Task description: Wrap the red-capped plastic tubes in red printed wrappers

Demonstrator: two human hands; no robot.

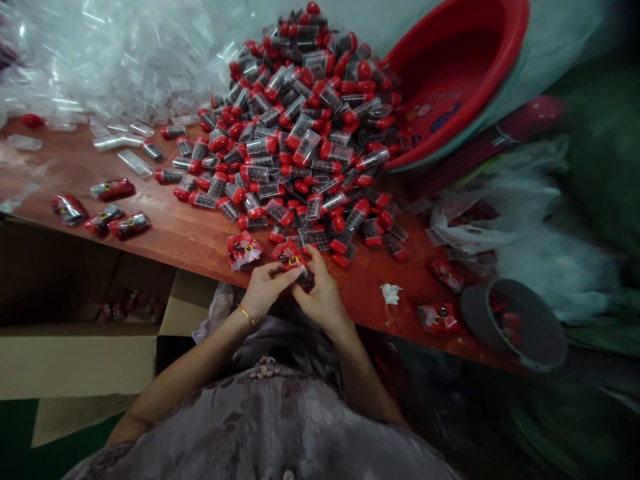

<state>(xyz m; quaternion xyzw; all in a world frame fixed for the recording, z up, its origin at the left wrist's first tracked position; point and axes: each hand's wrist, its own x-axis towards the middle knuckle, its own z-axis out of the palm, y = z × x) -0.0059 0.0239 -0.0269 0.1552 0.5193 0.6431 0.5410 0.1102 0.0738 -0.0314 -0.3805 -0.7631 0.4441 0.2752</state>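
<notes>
At the table's front edge, my left hand (pixel 267 288) and my right hand (pixel 323 293) hold a red printed packet (pixel 290 257) between them. The left thumb and fingers pinch its lower left side, and the right fingers press on its right side. A dark part shows between the hands below the packet; its details are hard to make out. Just left of it lies another red packet (pixel 243 250). Right behind my hands rises a large pile of clear tubes with red caps (pixel 300 147).
Clear plastic pieces (pixel 125 60) heap at the back left. Several wrapped packets (pixel 130 225) lie left, above an open cardboard box (pixel 80 360). On the right are a red basin (pixel 450 60), plastic bags (pixel 530 233), a grey bowl (pixel 545 333) and crumpled white paper (pixel 391 293).
</notes>
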